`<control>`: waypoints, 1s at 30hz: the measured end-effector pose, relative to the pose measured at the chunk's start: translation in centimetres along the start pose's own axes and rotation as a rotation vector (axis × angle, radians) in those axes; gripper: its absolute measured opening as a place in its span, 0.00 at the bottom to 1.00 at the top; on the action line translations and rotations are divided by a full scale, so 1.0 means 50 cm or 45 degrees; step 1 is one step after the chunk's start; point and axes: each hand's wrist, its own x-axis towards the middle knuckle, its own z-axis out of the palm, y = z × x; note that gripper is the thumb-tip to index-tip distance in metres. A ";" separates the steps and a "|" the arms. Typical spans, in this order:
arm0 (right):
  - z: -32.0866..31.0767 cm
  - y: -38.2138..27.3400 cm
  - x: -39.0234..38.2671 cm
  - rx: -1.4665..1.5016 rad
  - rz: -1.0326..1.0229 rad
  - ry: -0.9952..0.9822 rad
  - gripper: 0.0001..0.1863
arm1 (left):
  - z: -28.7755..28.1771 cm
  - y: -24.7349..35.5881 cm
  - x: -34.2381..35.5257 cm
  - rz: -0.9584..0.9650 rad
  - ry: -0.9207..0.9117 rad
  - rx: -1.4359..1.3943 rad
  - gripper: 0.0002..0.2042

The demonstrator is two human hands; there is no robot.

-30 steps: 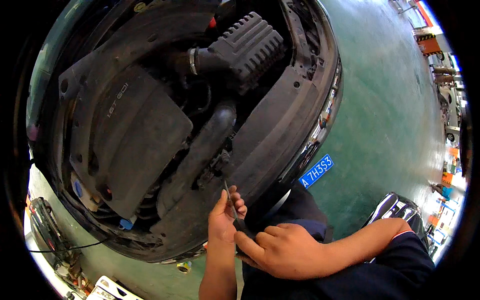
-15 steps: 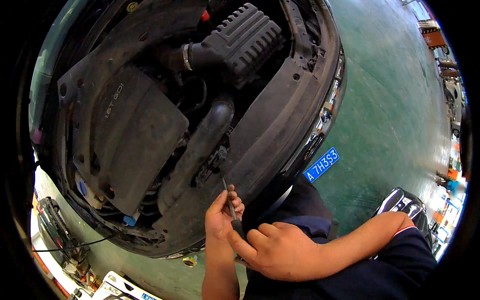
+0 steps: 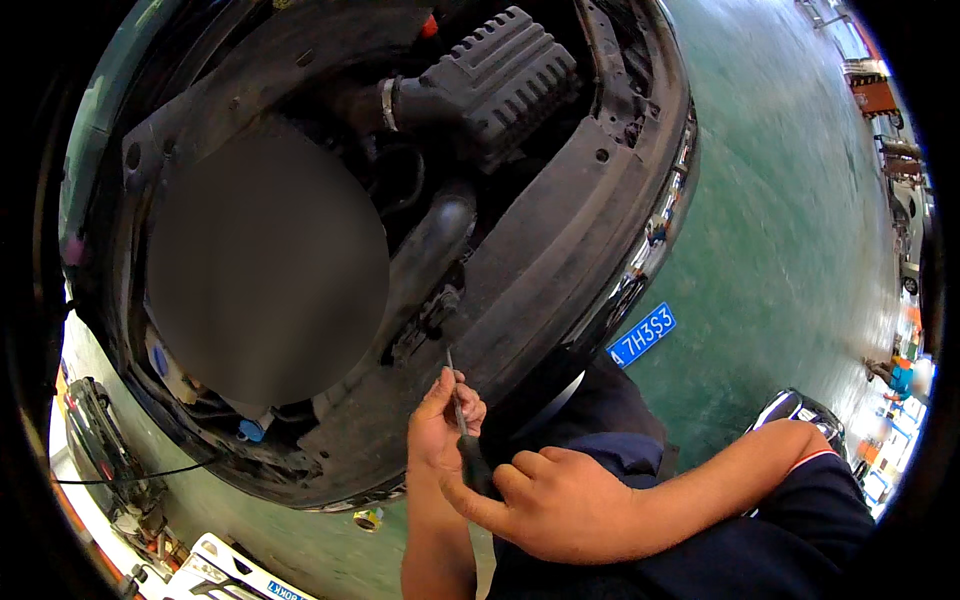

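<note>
Both my hands are on a screwdriver (image 3: pixel 474 464) with a black handle and a thin metal shaft. My left hand (image 3: pixel 436 425) pinches the shaft between thumb and fingers near its tip. My right hand (image 3: pixel 565 505) is closed round the handle end, with the index finger stretched beside it. The tip points up toward the black front panel (image 3: pixel 515 265) of a car's open engine bay, close to a dark bracket or latch (image 3: pixel 437 306). Whether the tip touches anything there I cannot tell.
Behind the panel lie a black air duct (image 3: pixel 440 235) and a ribbed air filter box (image 3: pixel 495 85). A blurred round patch hides the engine's middle. A blue cap (image 3: pixel 252 430) shows at lower left. Green floor (image 3: pixel 780 220) spreads to the right, with a blue number plate (image 3: pixel 642 335) beside the bumper.
My right index finger has slid down and back, so more of the black handle shows. The left hand keeps its pinch on the shaft. The whole view has shifted slightly.
</note>
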 end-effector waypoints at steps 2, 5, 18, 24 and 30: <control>0.016 0.001 -0.002 -0.013 -0.049 0.050 0.25 | -0.011 0.003 0.004 -0.005 -0.007 0.002 0.16; 0.032 -0.001 -0.002 -0.001 -0.015 0.059 0.22 | -0.021 -0.012 0.017 -0.031 -0.094 -0.060 0.17; 0.053 -0.008 0.015 -0.053 0.089 0.066 0.24 | -0.009 -0.032 0.008 0.264 0.040 0.186 0.16; 0.034 -0.006 0.028 -0.089 0.151 -0.004 0.22 | -0.137 0.080 0.024 1.754 0.758 1.867 0.14; 0.079 0.022 0.016 0.022 -0.044 0.054 0.27 | -0.165 0.158 0.041 1.671 0.544 2.450 0.22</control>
